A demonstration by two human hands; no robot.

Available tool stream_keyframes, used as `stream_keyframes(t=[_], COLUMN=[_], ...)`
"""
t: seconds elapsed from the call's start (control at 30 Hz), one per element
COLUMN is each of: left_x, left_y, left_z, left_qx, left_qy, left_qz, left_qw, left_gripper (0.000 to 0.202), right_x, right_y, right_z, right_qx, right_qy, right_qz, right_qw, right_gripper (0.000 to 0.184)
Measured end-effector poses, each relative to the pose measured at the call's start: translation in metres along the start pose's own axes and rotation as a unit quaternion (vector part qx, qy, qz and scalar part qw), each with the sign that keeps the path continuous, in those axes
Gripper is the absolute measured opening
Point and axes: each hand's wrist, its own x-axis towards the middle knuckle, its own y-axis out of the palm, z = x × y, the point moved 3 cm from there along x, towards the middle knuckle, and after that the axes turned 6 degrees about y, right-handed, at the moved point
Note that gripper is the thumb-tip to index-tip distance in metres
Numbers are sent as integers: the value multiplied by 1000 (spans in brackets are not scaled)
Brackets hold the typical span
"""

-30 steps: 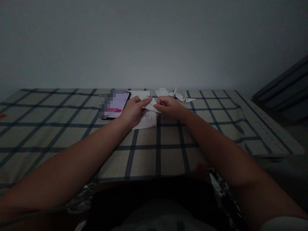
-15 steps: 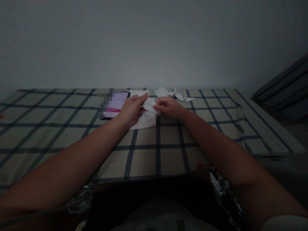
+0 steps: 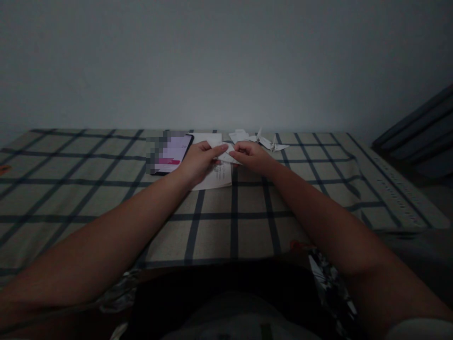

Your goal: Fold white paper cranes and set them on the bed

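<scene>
Both my hands meet over the far middle of a checked cloth [image 3: 212, 226]. My left hand [image 3: 200, 160] and my right hand [image 3: 252, 156] each pinch one small folded white paper piece [image 3: 226, 155] held between them, fingertips close together. Under the hands lies a flat white sheet [image 3: 219, 175] with faint print. The light is dim and the folds are hard to make out.
A lit phone [image 3: 170, 153] lies just left of my left hand. Two or three finished white paper cranes [image 3: 264, 140] and paper scraps sit behind my right hand near the wall. A dark striped cushion [image 3: 417, 137] is at the far right.
My fingertips have drawn closer together on the paper piece, which now lies flatter between them. My arms have hardly moved.
</scene>
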Motion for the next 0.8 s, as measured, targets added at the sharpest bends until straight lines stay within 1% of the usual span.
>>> stream_keyframes(t=[0.07,0.23,0.47,0.6,0.7,0.8], left_x=[1,2,3,3,5,6], left_y=[0,-3,-4,-4,-5,-5], left_z=[1,3,11,11,10,9], left_qx=[8,22,41,52,48,42], left_qy=[-1,21,-9,19,48,66], left_qz=[-2,-10,13,3,-11,-19], left_qw=[1000,999,999,998,998,997], left_gripper=[32,29,29,28,26,24], right_x=[0,2,3,4,5,6], right_y=[-1,-1,-3,-2,0,1], right_z=[-1,-3,-4,-5,-6,-8], right_qx=[9,36,12,34,80,127], right_qy=[6,20,16,18,29,36], right_qz=[-6,-4,-4,1,13,28], right_qw=[1000,999,1000,999,996,991], right_gripper=[31,33,27,23,20,23])
